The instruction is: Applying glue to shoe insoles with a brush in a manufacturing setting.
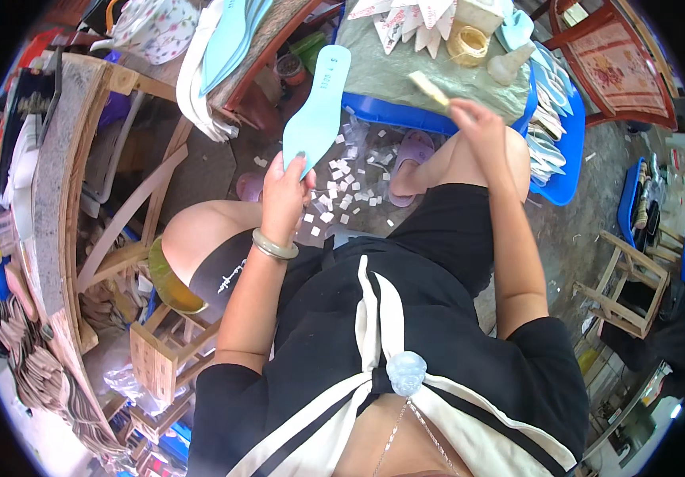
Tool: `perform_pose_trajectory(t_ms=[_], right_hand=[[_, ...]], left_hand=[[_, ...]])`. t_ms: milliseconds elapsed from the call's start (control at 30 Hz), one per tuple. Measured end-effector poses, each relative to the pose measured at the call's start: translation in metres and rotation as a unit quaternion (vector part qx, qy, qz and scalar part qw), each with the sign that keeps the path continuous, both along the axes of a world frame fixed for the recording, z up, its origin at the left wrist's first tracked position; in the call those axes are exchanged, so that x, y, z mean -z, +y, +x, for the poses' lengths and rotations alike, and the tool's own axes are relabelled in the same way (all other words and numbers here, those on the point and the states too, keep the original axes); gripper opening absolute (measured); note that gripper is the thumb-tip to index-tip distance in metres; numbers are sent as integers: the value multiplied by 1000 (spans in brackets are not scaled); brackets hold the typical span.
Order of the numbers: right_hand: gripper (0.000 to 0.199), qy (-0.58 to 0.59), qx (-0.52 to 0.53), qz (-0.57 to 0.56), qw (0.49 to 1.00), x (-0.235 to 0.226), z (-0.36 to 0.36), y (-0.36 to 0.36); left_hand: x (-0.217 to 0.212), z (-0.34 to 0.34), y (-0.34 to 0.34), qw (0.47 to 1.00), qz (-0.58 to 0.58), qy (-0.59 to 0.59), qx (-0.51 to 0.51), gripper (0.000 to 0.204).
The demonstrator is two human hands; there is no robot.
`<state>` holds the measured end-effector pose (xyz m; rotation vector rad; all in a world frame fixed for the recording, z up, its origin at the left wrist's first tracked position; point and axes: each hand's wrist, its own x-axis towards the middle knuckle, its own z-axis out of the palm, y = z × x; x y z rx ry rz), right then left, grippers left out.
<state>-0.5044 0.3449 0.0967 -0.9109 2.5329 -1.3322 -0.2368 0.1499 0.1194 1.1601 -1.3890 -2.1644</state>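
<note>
Insole (316,107), pale blue and flat, is held up at about 12 o'clock from the left hand (284,193), whose fingers are closed around its heel end. It is judged to be light, thin and a little flexible, so the narrow heel is a good place for gripping. A small brush (428,86) is pinched in the right hand (477,127), closed on its handle, at 2 o'clock from the insole's heel. Small white paper scraps (341,191) are scattered on the floor below.
</note>
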Motion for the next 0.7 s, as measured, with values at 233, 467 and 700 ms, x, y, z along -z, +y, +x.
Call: perform_pose_trajectory(t_ms=[233,467,700], right_hand=[[22,-67,-250,-111,960,-21,104,-29],[21,-109,-171,-77,976,-25,76,-46],[22,-104,-91,-44,989,-17,24,-45]], left_hand=[[-5,17,-6,998,55,20,-21,15],[-17,32,-6,997,68,30,-18,17],[-25,40,-10,998,30,33,43,18]])
